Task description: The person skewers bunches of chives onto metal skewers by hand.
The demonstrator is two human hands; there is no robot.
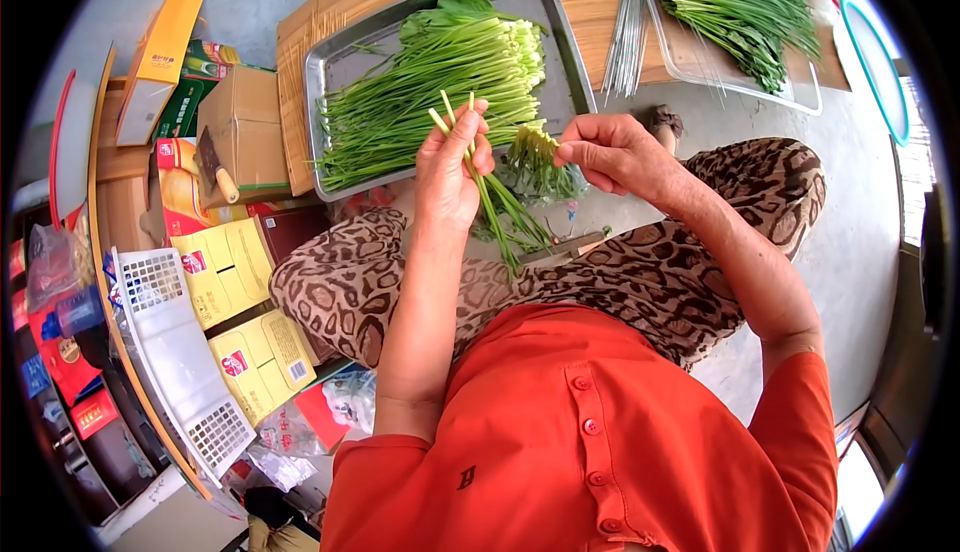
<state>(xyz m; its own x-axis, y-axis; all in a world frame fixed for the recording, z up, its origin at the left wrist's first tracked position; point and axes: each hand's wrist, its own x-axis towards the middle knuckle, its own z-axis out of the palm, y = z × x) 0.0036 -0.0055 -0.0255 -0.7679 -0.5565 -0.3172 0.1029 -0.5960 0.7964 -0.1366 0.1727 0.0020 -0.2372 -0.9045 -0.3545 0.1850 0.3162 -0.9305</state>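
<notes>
My left hand (455,167) is closed around a few thin green stalks (492,202). Their pale cut ends poke out above the fingers and their darker ends hang down. To its right, my right hand (615,157) has thumb and fingertips pinched together beside a yellowish-green leafy clump (535,147). What the pinch holds, if anything, I cannot make out. Just beyond both hands, a metal tray (570,52) carries a thick layer of similar green stalks (430,92). Below the hands lies a knife (575,249), near loose green scraps.
A clear plastic container (810,102) with more greens (740,17) stands on the wooden table (590,2), beside a bundle of thin metal rods (627,32). Cardboard boxes (240,122), a wooden-handled cleaver (218,167) and a white plastic basket (180,352) are at left.
</notes>
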